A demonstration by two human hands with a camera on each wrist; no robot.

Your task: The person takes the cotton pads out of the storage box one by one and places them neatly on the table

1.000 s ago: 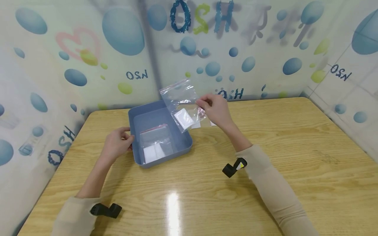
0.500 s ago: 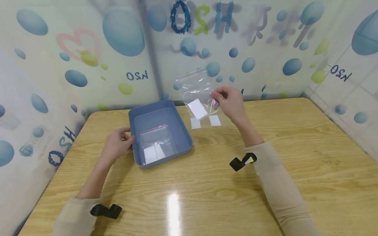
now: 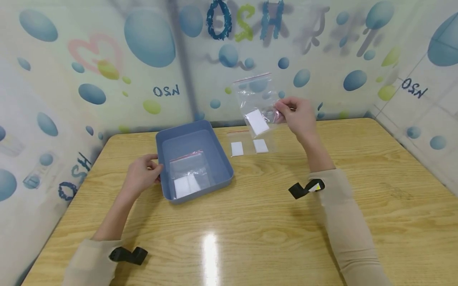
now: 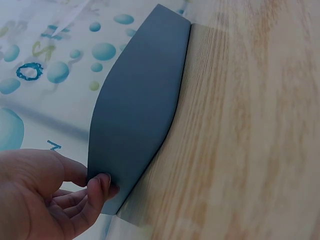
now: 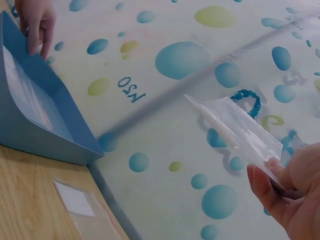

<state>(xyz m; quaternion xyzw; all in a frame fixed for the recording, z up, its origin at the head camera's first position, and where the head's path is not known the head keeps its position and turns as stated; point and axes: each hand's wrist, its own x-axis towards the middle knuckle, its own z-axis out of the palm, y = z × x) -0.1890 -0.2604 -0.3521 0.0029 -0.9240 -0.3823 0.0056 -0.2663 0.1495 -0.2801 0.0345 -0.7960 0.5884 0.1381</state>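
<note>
Pinching a clear zip bag [image 3: 255, 104] by its side edge, the right hand [image 3: 299, 117] holds it up off the surface [image 3: 272, 234], to the right of a blue-grey tray [image 3: 182, 145]. Red line along the bag's top, white piece inside. Left hand [image 3: 142, 172] has the tray's left wall between thumb and fingers. In the tray: more clear bagging [image 3: 189, 165] with white pieces at the near end. Just right of the tray there's clear plastic [image 3: 249, 145] lying flat with two white pieces; can't tell if that's one bag or two. As for reading, the wall [image 3: 136, 115] has a big blue O [image 3: 219, 20], a green S-ish letter [image 3: 244, 26], a blue H [image 3: 272, 20], plus smaller lettering [image 3: 166, 91], maybe "OSN".
</note>
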